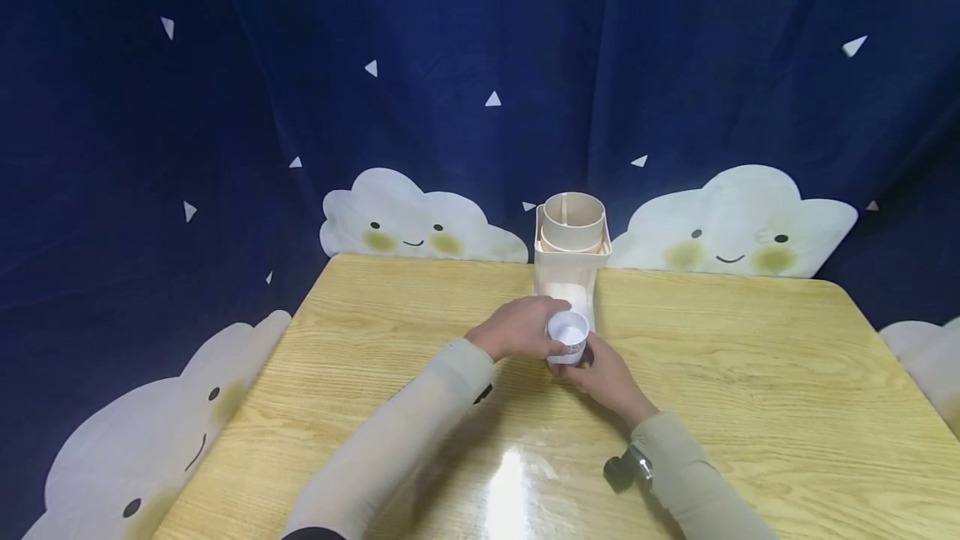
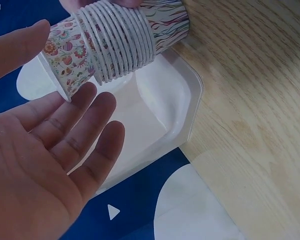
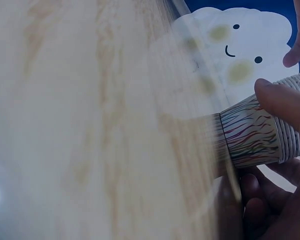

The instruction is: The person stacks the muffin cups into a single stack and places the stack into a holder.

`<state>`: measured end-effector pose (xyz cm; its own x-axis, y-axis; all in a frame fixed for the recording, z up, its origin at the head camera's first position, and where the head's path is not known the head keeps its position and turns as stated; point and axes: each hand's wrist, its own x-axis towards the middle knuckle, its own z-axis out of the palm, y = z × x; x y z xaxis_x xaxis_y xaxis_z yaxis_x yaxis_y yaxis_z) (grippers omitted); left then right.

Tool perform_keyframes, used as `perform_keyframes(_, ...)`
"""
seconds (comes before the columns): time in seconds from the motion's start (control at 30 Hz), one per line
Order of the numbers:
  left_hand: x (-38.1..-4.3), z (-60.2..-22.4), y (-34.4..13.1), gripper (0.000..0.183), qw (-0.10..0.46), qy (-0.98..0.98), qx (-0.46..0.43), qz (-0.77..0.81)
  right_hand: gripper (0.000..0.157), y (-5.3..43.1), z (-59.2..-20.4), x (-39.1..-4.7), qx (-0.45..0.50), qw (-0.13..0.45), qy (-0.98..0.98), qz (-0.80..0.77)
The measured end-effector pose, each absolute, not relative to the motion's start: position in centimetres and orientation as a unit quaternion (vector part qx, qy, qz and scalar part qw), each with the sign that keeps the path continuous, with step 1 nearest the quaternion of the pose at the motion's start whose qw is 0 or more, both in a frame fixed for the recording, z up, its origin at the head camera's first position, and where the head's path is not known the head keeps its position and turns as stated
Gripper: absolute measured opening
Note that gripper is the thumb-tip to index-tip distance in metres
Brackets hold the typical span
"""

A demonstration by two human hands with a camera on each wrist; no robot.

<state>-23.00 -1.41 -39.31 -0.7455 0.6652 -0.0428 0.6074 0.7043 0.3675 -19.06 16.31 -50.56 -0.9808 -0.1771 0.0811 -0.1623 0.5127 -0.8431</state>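
A stack of patterned paper cups (image 2: 122,42) stands upright on the table in front of a cream plastic dispenser (image 1: 573,232). My right hand (image 1: 609,377) grips the lower part of the stack, thumb along the wavy-striped bottom cup (image 3: 252,132). At the top, a flowered paper cup (image 2: 67,55) sticks out further than the closely nested rims below it. My left hand (image 1: 525,327) has its thumb on one side of that cup's rim and its fingertips on the other. From above, the cup's white inside shows.
The dispenser has a round open tube on top and a pale hollow front (image 2: 140,107); it stands near the back edge of the wooden table (image 1: 750,373). Behind hangs a dark blue curtain (image 1: 450,48) with white clouds and triangles.
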Motion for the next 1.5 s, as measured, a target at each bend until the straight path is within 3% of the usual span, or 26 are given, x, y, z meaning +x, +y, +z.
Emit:
perform_keyframes(0.6,-23.2,-39.1,-1.5,0.029,0.088,0.916,0.353,0.167,0.058,16.5,-50.3,-19.1,-0.087,0.008,0.878,-0.471)
perform_keyframes(0.87,-22.7,-39.1,-1.6,0.068,0.097,0.928,0.326,0.149,0.057,16.6,-50.5,-19.1,-0.070,0.006,0.885,-0.461)
perform_keyframes(1.5,-24.8,-41.5,-4.0,0.044,0.066,0.939,0.259,0.215,0.068,16.1,-50.4,-18.8,-0.061,0.021,0.886,-0.460)
